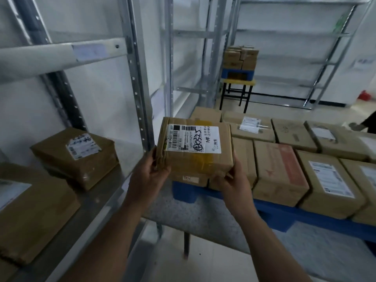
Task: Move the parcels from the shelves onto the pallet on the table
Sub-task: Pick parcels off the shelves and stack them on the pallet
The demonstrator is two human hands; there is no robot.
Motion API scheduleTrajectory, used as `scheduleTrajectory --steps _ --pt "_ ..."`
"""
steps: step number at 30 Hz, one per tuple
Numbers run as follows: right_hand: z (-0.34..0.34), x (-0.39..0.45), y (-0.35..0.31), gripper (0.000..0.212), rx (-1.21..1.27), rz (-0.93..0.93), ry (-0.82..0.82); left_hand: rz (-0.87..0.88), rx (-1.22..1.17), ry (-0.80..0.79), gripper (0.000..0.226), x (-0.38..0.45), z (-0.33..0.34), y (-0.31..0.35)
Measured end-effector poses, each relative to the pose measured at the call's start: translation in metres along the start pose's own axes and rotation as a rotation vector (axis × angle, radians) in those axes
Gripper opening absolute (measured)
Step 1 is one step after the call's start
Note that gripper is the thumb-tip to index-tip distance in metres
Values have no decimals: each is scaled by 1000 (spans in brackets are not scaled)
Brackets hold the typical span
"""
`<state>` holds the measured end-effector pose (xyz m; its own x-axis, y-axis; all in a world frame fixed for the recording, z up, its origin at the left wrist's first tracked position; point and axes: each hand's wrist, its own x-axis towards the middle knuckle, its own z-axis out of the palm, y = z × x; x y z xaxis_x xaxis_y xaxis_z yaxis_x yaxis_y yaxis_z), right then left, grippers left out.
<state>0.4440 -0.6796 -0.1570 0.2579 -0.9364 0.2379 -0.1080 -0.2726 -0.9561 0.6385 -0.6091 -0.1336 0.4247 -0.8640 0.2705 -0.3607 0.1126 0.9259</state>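
Observation:
I hold a brown cardboard parcel (195, 157) with a white shipping label in the air over the near left corner of the blue pallet (270, 212). My left hand (149, 176) grips its left edge and my right hand (232, 183) grips its lower right corner. Several cardboard parcels (280, 171) lie side by side on the pallet, which rests on a speckled grey table (193, 212). On the metal shelf (89, 204) at my left, two parcels remain: one with a label (75, 157) and a larger one (30, 216) nearer to me.
Empty metal shelving (284, 58) lines the back wall. A second small blue pallet stacked with boxes (240, 58) stands on a yellow-topped stool at the back. A shelf upright (140, 94) rises just left of the held parcel. A person's dark sleeve (366, 123) shows at the right edge.

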Motion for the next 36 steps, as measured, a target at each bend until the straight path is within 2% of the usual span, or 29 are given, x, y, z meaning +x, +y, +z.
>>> scheduleTrajectory --steps 3,6,11,16,24,29,36 --pt "-13 41 11 43 -38 11 35 -11 86 1 37 39 26 -6" --pt "-19 79 19 39 -116 32 59 -46 154 -14 40 79 44 -16" --pt "-23 144 28 31 -206 40 99 9 197 -68 40 153 67 -26" --pt "-23 214 36 46 -251 82 128 -13 256 -185 54 229 84 -38" --pt "-16 313 62 49 -343 169 159 -5 325 -257 68 334 114 -66" --pt "-13 343 78 50 -364 206 152 -25 332 -268 69 369 129 -93" --pt "-9 353 99 48 -543 291 141 -40 391 -275 69 382 137 -116"
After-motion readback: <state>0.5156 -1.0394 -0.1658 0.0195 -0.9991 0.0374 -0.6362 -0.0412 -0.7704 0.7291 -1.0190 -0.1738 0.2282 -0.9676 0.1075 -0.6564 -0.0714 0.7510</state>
